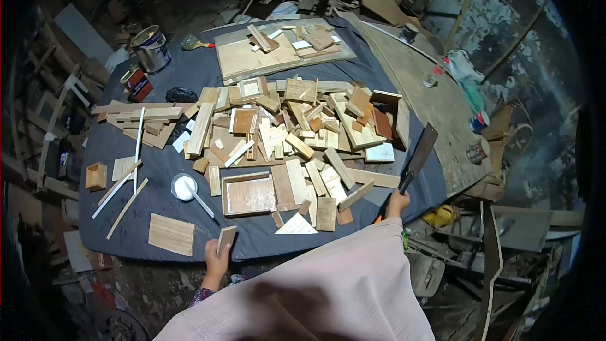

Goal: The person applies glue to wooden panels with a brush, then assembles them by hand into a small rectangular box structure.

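Observation:
My left hand point(216, 261) is closed around a small flat wooden block point(226, 239), raised at the near edge of the table. Gripped by its dark handle, a hand saw point(421, 150) is in my right hand point(396, 204), its blade pointing away over the table's right side. Left of the block lies a square wooden board point(171, 235). A round tub of white paste point(184, 187) with a flat stick point(201, 201) in it sits just beyond. An open-topped shallow wooden box point(249, 194) rests in front of the heap of wood offcuts point(300, 145).
A dark cloth point(113, 215) covers the table. Paint cans point(151, 50), a red tin point(136, 83) and a brush point(198, 43) stand or lie at the far left. Thin strips point(127, 209) lie at left. Scrap wood point(492, 265) crowds the floor at right.

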`<action>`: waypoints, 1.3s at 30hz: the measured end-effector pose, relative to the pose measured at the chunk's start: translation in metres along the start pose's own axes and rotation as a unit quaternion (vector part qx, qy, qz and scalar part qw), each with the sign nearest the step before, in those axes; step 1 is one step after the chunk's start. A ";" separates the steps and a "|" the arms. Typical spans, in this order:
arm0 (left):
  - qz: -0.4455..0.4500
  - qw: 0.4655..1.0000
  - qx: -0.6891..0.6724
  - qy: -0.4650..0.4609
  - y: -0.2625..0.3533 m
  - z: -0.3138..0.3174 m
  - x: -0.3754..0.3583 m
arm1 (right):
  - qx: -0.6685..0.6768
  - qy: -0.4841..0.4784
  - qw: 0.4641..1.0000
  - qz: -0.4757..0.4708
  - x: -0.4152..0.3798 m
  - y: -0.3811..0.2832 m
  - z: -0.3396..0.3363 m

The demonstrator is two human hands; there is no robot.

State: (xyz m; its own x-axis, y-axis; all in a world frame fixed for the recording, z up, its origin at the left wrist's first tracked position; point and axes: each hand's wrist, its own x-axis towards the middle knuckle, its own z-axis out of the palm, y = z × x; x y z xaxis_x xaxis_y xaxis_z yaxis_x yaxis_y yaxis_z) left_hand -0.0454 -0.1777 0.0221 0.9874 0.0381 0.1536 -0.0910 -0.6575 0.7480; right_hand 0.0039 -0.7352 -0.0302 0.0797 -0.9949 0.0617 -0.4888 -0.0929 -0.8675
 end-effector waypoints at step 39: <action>-0.214 0.913 -0.309 0.159 -0.001 0.008 -0.040 | 0.142 -0.616 0.616 -0.470 -0.323 -0.158 0.004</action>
State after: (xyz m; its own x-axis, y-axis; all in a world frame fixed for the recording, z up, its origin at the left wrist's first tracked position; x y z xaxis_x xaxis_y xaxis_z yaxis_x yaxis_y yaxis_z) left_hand -0.0840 -0.1848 0.0100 0.8710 0.4729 -0.1330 0.1425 0.0160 0.9897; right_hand 0.0588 -0.3991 0.0854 0.8955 0.2940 0.3341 0.4350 -0.4206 -0.7961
